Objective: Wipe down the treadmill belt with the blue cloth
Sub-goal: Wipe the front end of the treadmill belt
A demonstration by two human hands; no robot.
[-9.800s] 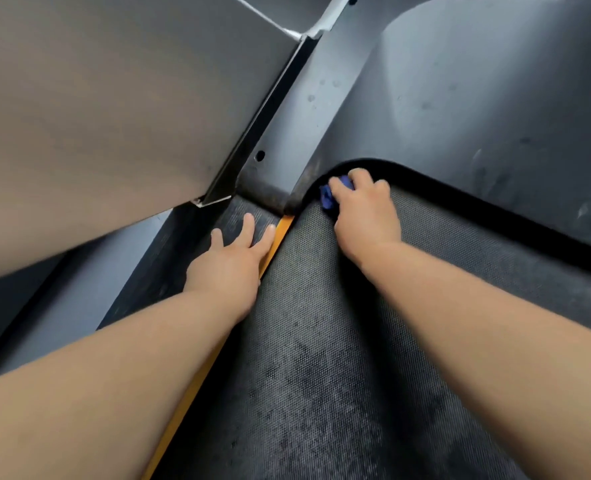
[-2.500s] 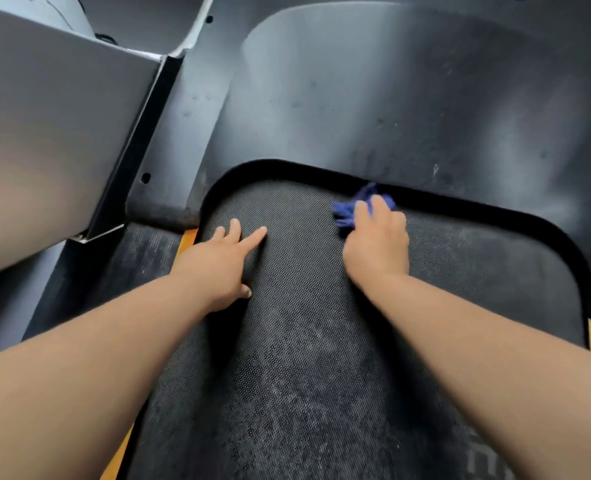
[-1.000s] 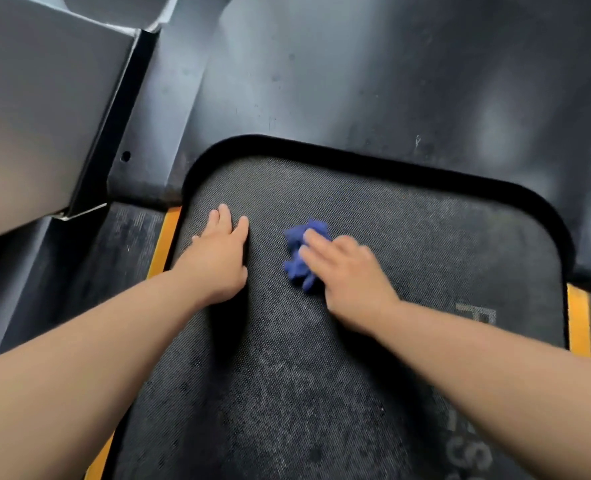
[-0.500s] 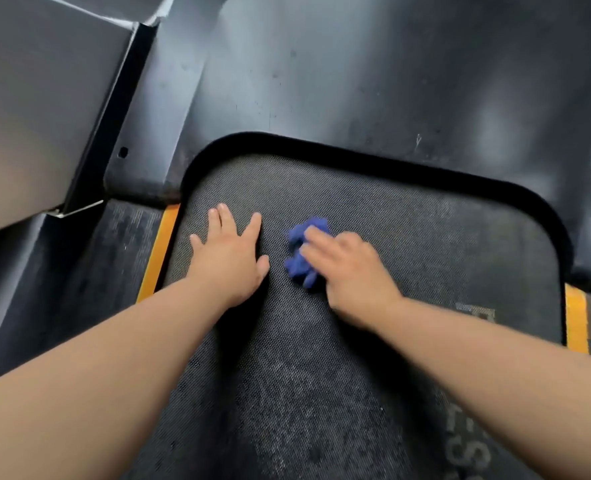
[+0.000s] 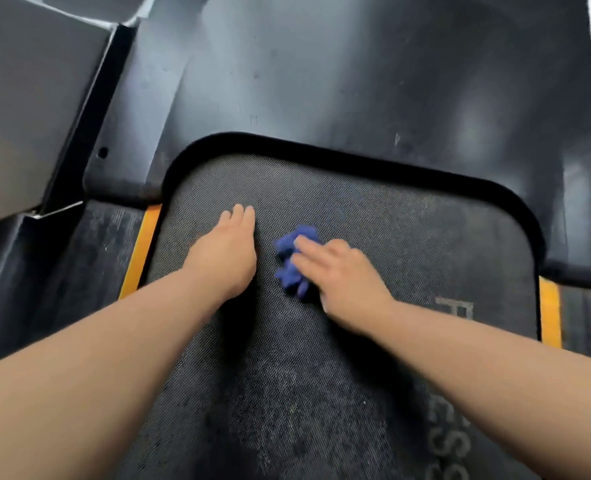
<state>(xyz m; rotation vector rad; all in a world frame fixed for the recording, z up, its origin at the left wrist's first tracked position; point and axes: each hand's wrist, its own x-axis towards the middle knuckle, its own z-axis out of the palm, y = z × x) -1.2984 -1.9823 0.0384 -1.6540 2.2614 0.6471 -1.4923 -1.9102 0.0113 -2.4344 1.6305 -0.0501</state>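
**Cloth under the right grip, on the belt**

The right grip lies on the cloth. Its fingers are stretched out fairly straight across the top, pressing rather than pinching; the outline is blurred. The cloth is a crumpled blue wad on the belt, sticking out to the left of and beyond the right grip's fingertips.

The left grip rests palm-down on the belt just left of the cloth, not touching it, with its fingers straight, closed side by side and holding nothing. The cloth sits between the two grips.

Beyond both grips the belt ends at a black curved rim under the dark cover. An orange strip runs just outside the left grip, and another orange strip lies well out past the right grip. Pale lettering marks the belt beside the right forearm.
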